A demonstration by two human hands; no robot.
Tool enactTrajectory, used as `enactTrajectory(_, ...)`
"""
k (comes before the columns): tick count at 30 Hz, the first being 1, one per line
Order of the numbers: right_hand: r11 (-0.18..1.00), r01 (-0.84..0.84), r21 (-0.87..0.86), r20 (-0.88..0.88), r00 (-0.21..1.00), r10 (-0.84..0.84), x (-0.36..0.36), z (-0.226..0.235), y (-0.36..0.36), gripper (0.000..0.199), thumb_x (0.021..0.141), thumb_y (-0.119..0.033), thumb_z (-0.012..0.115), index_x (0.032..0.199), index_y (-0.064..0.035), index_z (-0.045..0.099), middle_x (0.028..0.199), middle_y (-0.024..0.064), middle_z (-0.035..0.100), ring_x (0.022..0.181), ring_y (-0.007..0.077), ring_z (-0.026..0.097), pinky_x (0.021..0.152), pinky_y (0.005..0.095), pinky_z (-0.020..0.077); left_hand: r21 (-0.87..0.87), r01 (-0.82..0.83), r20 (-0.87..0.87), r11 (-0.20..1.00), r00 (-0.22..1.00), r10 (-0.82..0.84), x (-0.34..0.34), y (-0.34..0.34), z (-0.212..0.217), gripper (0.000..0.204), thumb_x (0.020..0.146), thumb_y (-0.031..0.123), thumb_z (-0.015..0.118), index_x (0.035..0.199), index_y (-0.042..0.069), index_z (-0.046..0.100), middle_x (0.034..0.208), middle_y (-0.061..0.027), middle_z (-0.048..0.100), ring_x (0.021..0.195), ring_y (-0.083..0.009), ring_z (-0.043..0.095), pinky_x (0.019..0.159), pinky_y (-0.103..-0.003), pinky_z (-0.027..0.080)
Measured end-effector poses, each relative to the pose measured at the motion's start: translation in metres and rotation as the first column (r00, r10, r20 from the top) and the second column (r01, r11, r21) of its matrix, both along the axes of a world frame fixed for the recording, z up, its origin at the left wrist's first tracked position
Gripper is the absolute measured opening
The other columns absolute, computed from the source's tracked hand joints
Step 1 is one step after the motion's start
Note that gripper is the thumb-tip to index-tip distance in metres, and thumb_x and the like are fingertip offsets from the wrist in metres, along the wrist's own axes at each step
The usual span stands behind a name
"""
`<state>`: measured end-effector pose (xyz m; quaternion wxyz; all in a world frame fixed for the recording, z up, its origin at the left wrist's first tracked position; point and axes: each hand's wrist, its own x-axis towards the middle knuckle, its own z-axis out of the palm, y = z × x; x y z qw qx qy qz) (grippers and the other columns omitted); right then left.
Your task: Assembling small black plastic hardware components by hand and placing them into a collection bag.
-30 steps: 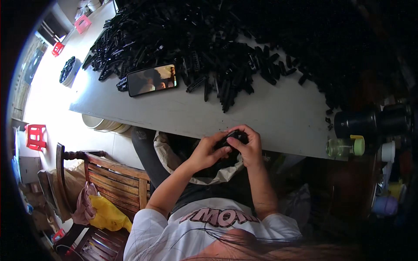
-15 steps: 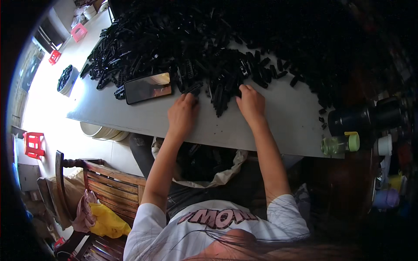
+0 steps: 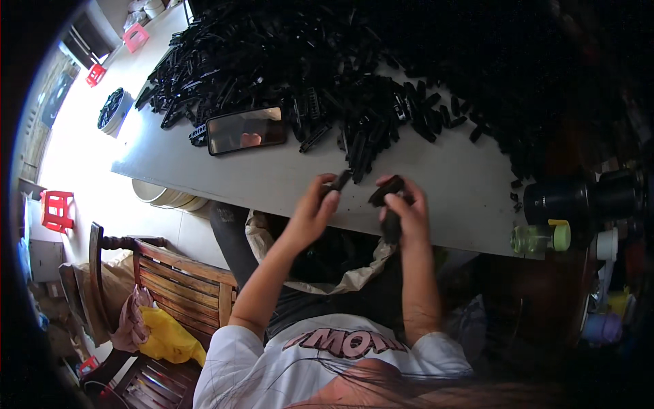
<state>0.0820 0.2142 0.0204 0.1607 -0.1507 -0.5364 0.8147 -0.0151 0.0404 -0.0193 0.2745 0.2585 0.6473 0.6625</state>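
Note:
Over the near edge of the table, my left hand (image 3: 317, 210) grips a small black plastic part (image 3: 343, 180) that sticks out past its fingertips. My right hand (image 3: 413, 213) is closed on black plastic parts (image 3: 388, 191); one shows above the fingers and another hangs below, both blurred. A big heap of similar black parts (image 3: 259, 75) covers the far side of the table, and a tongue of it (image 3: 361, 153) reaches toward my hands. Below the table edge, an open pale sack (image 3: 357, 278) with dark contents lies at my lap.
A phone (image 3: 246, 131) lies on the grey table (image 3: 184, 174) at left. A green-lidded bottle (image 3: 541, 237) and a black flask (image 3: 579, 200) stand at right. Left of me are a wooden chair (image 3: 180, 283), a red stool (image 3: 57, 210) and a bucket of black parts (image 3: 116, 112).
Both hands have drawn back from the heap toward the table's near edge, now with black parts showing in them. The whole view has shifted slightly.

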Motion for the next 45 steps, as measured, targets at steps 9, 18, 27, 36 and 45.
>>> enactTrajectory(9, 0.996, -0.001, 0.086, -0.032, 0.999, 0.004, 0.007, -0.015, -0.046, 0.021, 0.085, -0.017, 0.061, 0.101, -0.0031, 0.059, 0.094, 0.0023, 0.055, 0.070, 0.0100, 0.057, 0.056, 0.0248, 0.0481, -0.078, 0.068, -0.199, 0.995, 0.976, -0.082, 0.024, -0.001, 0.025, 0.033, 0.087, 0.011, 0.052, 0.116, -0.003, 0.045, 0.092, -0.0159, 0.058, 0.084, -0.0180, 0.055, 0.076, -0.029, 0.044)
enactTrajectory(18, 0.980, -0.173, 0.103, 0.036, 0.985, 0.170, 0.015, -0.001, -0.047, 0.035, 0.081, -0.016, 0.067, 0.110, -0.0020, 0.056, 0.097, 0.0039, 0.058, 0.073, 0.0106, 0.057, 0.057, 0.0234, 0.0482, 0.119, 0.178, -0.097, 0.977, 0.981, -0.167, 0.032, -0.016, 0.026, 0.036, 0.085, 0.006, 0.054, 0.119, -0.003, 0.044, 0.075, -0.0137, 0.059, 0.065, -0.0143, 0.059, 0.059, -0.027, 0.046)
enactTrajectory(27, 0.858, -0.140, 0.494, 0.025, 0.989, 0.147, 0.020, -0.043, -0.062, 0.023, 0.084, -0.018, 0.062, 0.102, -0.0033, 0.059, 0.081, 0.0049, 0.062, 0.068, 0.0093, 0.056, 0.060, 0.0251, 0.0460, -0.257, 0.064, -0.453, 0.964, 0.873, -0.178, 0.027, -0.052, 0.019, 0.029, 0.079, 0.009, 0.061, 0.105, -0.001, 0.057, 0.087, -0.0164, 0.062, 0.077, -0.0275, 0.062, 0.069, -0.033, 0.048)
enactTrajectory(36, 0.208, 0.268, 0.940, -0.148, 0.875, -0.461, -0.039, -0.047, 0.059, 0.024, 0.083, -0.010, 0.059, 0.107, -0.0060, 0.058, 0.109, 0.0093, 0.057, 0.100, 0.0210, 0.055, 0.083, 0.0344, 0.0441, -0.170, -0.460, -0.851, 0.871, 0.515, 0.105, -0.041, 0.005, 0.025, 0.031, 0.077, 0.010, 0.061, 0.107, 0.005, 0.055, 0.105, -0.0141, 0.053, 0.097, -0.0323, 0.052, 0.080, -0.039, 0.043)
enactTrajectory(45, -0.107, 0.047, 0.993, -0.094, 0.868, -0.488, -0.066, -0.071, 0.117, 0.029, 0.081, -0.007, 0.061, 0.110, -0.0055, 0.056, 0.110, 0.0129, 0.049, 0.100, 0.0308, 0.048, 0.082, 0.0415, 0.0451, -0.359, -0.570, -0.854, 0.739, 0.521, -0.013, -0.062, 0.023, 0.000, 0.030, 0.075, 0.013, 0.064, 0.102, 0.006, 0.054, 0.098, -0.0115, 0.050, 0.087, -0.0322, 0.051, 0.073, -0.041, 0.045)
